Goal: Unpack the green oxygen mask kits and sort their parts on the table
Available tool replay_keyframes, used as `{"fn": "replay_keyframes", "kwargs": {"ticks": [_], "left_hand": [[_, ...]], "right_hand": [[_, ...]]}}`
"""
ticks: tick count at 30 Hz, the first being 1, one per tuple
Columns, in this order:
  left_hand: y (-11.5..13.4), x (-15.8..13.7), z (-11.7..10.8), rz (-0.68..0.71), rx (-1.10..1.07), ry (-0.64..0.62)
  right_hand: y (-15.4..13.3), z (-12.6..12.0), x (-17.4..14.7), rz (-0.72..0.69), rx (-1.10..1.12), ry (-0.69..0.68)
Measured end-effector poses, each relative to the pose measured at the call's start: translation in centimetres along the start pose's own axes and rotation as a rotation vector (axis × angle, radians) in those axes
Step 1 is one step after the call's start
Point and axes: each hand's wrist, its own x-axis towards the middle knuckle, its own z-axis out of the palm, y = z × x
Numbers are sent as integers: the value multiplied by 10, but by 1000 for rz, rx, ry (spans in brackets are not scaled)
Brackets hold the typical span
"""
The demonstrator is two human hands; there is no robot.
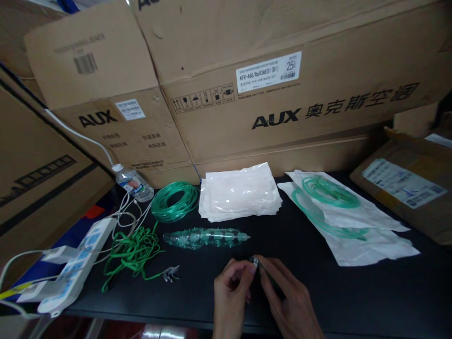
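Note:
My left hand [233, 285] is closed in a pinch near the table's front edge, its thumb and forefinger on a tiny piece I cannot make out. Touching it, my right hand [287, 292] grips a small metal tool [255, 260]; its kind is unclear, and the fingers cover most of it. Just behind both hands lies a clear greenish plastic tube-shaped piece [206, 238] with a studded surface. To the left is a tangle of green cord [134, 252], with small clear plastic pieces [171, 273] at its end.
A coil of green tubing [175, 201] and a stack of white pouches [240, 193] stand at the back. Pouches with tubing [348, 240] lie right. A power strip [83, 266], a plastic bottle [134, 183] and cables are left. Large cardboard boxes [219, 136] wall the table's back.

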Motion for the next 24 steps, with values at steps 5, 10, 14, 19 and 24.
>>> {"fn": "replay_keyframes", "kwargs": {"ticks": [5,10,14,19,24], "left_hand": [[-4,0,-1,-49,-21,34],[-9,-1,-6,19,-14,-18],[-3,-1,-8,18,-2,-56],[4,4,-12,-63,-14,-110],[0,9,-19,-33,63,-201]], "right_hand": [[-5,2,3,-25,15,26],[-16,3,6,50,4,22],[-23,1,13,213,14,-33],[-21,-11,21,451,186,-146],[-16,-24,19,555,314,-179]]}}
